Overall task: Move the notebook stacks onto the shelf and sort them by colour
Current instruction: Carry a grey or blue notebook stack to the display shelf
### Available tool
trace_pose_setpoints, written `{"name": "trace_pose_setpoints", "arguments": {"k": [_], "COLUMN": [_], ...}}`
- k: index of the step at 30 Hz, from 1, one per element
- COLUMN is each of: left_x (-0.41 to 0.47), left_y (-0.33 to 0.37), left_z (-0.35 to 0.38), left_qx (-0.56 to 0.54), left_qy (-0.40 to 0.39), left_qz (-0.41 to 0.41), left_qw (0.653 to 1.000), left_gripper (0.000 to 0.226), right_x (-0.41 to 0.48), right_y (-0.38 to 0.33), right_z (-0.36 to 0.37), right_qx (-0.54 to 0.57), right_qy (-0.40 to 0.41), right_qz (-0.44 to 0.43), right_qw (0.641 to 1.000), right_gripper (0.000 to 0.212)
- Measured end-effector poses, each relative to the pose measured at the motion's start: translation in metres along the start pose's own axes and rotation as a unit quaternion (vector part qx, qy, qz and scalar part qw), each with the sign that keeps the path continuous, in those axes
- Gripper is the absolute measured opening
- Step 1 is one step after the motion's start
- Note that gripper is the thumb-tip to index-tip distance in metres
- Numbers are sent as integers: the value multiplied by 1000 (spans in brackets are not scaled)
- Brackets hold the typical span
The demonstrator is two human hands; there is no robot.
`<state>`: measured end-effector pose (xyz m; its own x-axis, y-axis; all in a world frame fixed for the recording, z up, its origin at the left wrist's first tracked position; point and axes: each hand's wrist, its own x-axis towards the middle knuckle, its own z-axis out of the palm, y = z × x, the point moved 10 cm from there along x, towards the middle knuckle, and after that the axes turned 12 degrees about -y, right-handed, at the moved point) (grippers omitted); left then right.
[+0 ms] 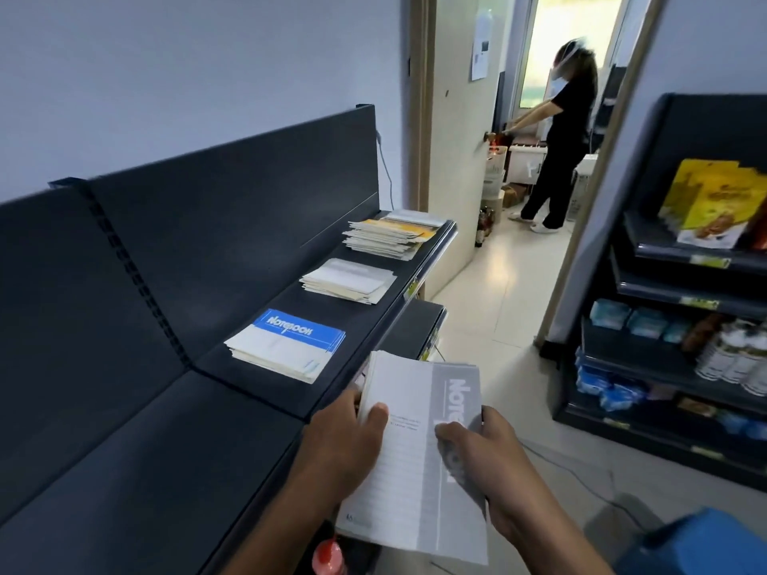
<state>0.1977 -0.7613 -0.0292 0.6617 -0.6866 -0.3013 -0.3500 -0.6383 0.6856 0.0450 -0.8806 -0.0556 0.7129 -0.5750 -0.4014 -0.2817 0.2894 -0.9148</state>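
I hold a stack of grey notebooks (419, 458) with both hands, just off the front edge of the dark shelf (174, 441). My left hand (348, 433) grips its left side with the thumb on the cover. My right hand (485, 462) grips its right edge. Three stacks lie in a row on the shelf: a blue stack (286, 346) nearest, a white-grey stack (348, 280) in the middle, and a yellow stack (394, 234) at the far end.
A lower shelf (419, 325) juts out beneath the far end. A second rack (680, 309) with packets and bottles stands to the right across the tiled aisle. A person (560, 139) in black stands in the doorway beyond. A red cap (328, 554) shows below my left wrist.
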Motion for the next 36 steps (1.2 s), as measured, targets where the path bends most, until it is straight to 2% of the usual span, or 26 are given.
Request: {"name": "trace_pose_setpoints", "arguments": {"k": [5,13,17,24,31,36], "left_x": [66,174,208,274,332,379], "left_y": [14,51,73,115,162,180], "left_z": [5,14,23,49,75,87], "left_qx": [-13,-2,11,9,61,24], "left_qy": [-31,-74,-87,-96,-65,-61], "left_qz": [22,76,94,112,81,43], "left_qw": [999,994,992,989,993,997], "left_gripper": [29,25,34,41,40,33], "right_x": [42,120,146,200,258,314], "right_y": [-16,-34,-36,-53,-78,-97], "right_z": [-20,-59,-83,-139,-197,-229], "right_qx": [12,26,37,51,44,33], "right_qy": [46,144,175,171,112,59], "right_qz": [15,46,57,49,36,36], "right_qw": [999,988,982,983,992,997], "right_gripper": [18,15,12,14,11,9]}}
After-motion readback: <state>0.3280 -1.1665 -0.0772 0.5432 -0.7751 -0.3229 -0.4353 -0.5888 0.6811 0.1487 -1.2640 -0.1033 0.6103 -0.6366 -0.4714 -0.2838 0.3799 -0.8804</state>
